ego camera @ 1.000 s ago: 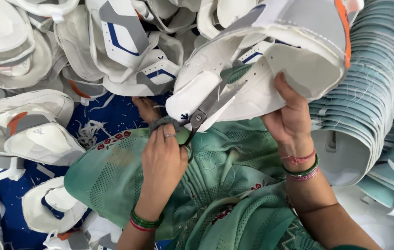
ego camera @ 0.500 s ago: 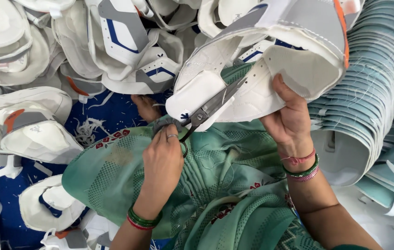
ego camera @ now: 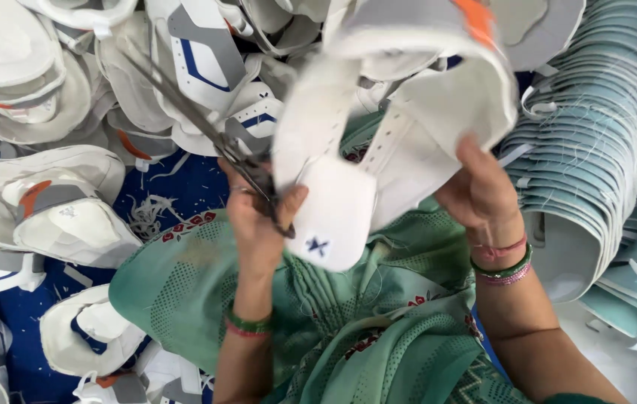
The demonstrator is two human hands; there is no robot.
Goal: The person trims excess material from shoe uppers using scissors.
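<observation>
While the white shoe upper (ego camera: 401, 142) is gripped by the right hand (ego camera: 479, 187), its tongue (ego camera: 337, 217) is touched by the left hand (ego camera: 259, 221). Thread snips (ego camera: 206, 131), left of the upper, are clenched there too.

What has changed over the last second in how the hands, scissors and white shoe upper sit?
The left hand has swung the scissors off the white shoe upper; their blades now point up-left, away from it. The upper's tongue now hangs lower. The right hand still grips the upper; the pile of uppers is unchanged.

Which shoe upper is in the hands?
The white upper raised at centre, its tongue bearing a small blue mark; right hand grips it, while the others lie piled around.
</observation>
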